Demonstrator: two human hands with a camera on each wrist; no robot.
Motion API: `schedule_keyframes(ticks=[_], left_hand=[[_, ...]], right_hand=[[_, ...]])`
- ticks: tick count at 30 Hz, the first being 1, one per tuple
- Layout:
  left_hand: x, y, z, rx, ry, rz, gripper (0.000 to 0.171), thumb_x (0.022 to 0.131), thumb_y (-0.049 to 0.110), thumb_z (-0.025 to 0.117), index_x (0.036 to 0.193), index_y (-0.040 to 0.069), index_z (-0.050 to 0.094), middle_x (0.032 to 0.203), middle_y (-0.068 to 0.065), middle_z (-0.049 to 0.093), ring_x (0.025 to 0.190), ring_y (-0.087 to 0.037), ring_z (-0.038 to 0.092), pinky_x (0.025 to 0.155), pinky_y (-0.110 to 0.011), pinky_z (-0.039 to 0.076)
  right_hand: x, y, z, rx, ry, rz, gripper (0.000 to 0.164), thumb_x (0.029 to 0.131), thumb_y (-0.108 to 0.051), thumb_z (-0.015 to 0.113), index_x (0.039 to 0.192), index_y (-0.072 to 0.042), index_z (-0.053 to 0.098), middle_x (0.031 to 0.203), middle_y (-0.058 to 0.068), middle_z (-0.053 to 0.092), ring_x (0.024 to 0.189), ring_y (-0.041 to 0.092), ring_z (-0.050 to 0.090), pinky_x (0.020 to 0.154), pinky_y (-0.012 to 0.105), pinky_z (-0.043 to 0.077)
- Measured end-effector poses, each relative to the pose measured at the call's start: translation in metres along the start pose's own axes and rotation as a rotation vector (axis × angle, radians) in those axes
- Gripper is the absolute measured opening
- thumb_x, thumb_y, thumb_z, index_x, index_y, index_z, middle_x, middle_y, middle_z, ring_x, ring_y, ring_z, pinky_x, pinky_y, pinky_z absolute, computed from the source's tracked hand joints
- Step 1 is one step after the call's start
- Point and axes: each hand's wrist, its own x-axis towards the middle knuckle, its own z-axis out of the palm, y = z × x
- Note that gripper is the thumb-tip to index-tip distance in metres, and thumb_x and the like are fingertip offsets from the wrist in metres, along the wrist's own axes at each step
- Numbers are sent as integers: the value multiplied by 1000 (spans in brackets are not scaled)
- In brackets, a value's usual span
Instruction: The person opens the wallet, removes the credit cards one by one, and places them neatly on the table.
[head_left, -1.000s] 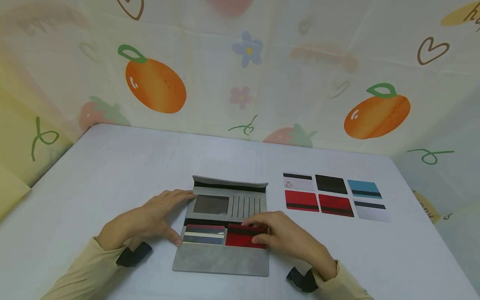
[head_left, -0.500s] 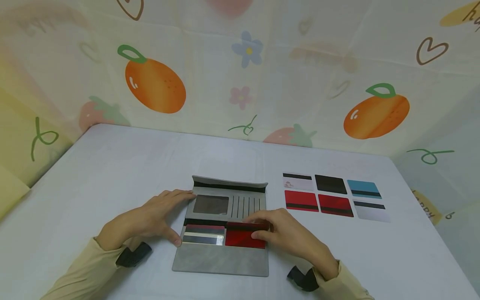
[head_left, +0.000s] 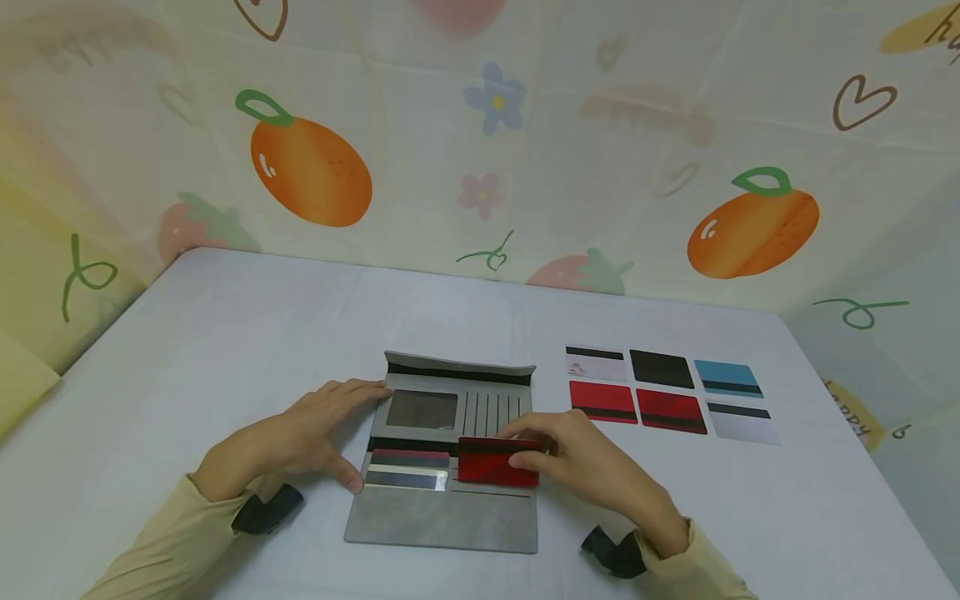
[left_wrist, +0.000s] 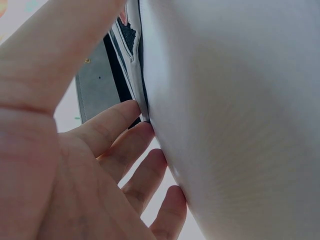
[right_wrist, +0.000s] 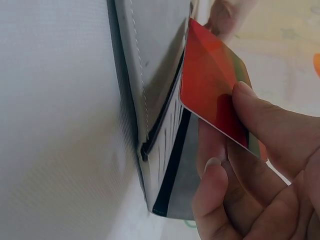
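An unfolded grey wallet lies on the white table in the head view. My left hand rests along its left edge, thumb and fingers spread and fairly straight. Between thumb and fingers, my right hand pinches a red card with a dark stripe. This card is tilted over the right-hand slots, and the right wrist view shows its red face raised off the wallet. Striped cards sit in the left-hand slots. Above them are a dark window pocket and several narrow slots.
Right of the wallet, loose cards lie in two rows: a white one, a black one, a blue one, two red ones and a pale striped one. A fruit-printed curtain hangs behind the table.
The red card has come up out of its right-hand slot position, shifting away from me and slightly right with my right hand. My left hand has stayed put.
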Motion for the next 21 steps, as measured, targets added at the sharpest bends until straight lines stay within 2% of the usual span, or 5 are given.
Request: schedule_keyframes(ticks=[5, 13, 21], left_hand=[[0, 0, 0, 3, 4, 5, 111, 56, 48, 92, 147, 10, 41, 153, -16, 42, 134, -42, 40, 107, -66, 33], [-1, -1, -1, 6, 4, 12, 111, 57, 49, 91, 148, 10, 41, 153, -15, 42, 135, -42, 39, 107, -66, 33], [0, -2, 0, 12, 5, 11, 111, 56, 48, 92, 147, 10, 41, 153, -15, 42, 134, -41, 40, 106, -66, 34]], right_hand=[[-1, 3, -5, 12, 0, 10, 26, 90, -19, 73, 116, -17, 71, 108, -3, 75, 87, 6, 63, 73, 21, 52], [-1, 5, -10, -4, 5, 54, 29, 90, -20, 73, 117, -15, 71, 113, 0, 74, 99, 16, 68, 81, 21, 54], [-5, 11, -14, -17, 13, 78, 28, 90, -21, 73, 118, -16, 71, 110, -1, 74, 95, 13, 66, 79, 20, 54]])
